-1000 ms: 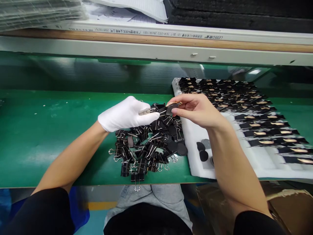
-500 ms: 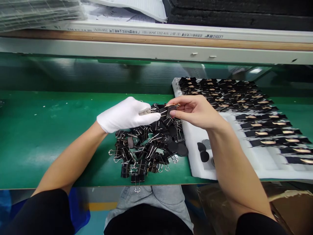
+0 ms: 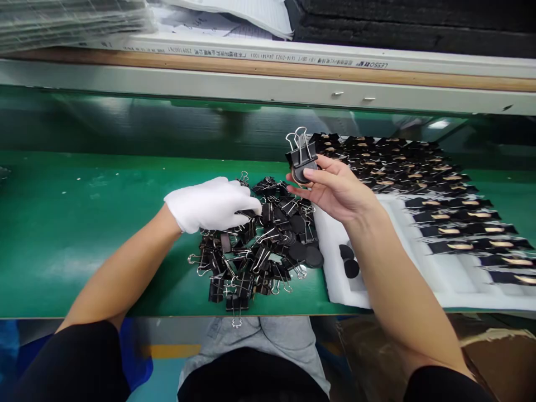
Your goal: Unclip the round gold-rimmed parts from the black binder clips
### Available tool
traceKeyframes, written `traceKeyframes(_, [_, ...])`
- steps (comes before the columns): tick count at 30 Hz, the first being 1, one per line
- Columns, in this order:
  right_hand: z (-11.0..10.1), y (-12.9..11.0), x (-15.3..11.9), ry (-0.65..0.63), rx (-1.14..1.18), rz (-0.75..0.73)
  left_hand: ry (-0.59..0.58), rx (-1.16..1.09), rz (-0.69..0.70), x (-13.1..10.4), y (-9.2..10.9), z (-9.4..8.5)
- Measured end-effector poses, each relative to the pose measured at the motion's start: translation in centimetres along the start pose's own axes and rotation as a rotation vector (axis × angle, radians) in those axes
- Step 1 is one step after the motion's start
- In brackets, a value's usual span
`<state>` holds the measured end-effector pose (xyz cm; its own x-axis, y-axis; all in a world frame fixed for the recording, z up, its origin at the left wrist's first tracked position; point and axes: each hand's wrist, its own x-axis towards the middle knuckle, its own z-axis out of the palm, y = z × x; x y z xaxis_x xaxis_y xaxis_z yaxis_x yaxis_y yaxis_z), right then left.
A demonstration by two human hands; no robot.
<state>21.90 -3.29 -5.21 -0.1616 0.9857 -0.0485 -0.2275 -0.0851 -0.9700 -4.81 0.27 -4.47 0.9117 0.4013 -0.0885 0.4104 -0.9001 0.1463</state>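
My right hand (image 3: 335, 187), bare, pinches a round dark disc (image 3: 305, 172) with a black binder clip (image 3: 302, 151) clamped on it, its wire handles pointing up. In a white glove, my left hand (image 3: 215, 205) reaches over the left upper part of a pile of black binder clips (image 3: 262, 259). Its fingers are bent among the clips; what they touch, if anything, is hidden. Black discs (image 3: 313, 256) lie at the pile's right side. Right of the pile is a white foam tray (image 3: 335, 279) bearing rows of clipped pieces (image 3: 452, 231) and some loose black discs (image 3: 352, 268).
A green table (image 3: 104, 240) carries everything. Behind it runs a pale ledge (image 3: 234, 89), with papers (image 3: 201, 22), plastic-wrapped sheets (image 3: 71, 22) and a black block (image 3: 410, 22) above. A cardboard box (image 3: 498, 357) stands below the table at right.
My right hand has lifted the disc and clip up from the pile. My left hand has come away from them and moved slightly left and down to the clips.
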Motion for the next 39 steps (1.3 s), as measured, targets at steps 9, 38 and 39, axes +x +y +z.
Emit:
traceKeyframes(9, [-0.2, -0.1, -0.3, -0.063, 0.027, -0.016, 0.381, -0.362, -0.14, -0.3, 0.2, -1.6])
traceKeyframes(38, [2.6, 0.5, -1.2, -0.093, -0.049, -0.131, 0.571, -0.3, -0.278, 1.1, 2.3, -0.3])
traceKeyframes(39, [2.4, 0.4, -1.1, -0.055, -0.053, -0.14, 0.597, -0.351, -0.296, 1.2, 2.2, -0.4])
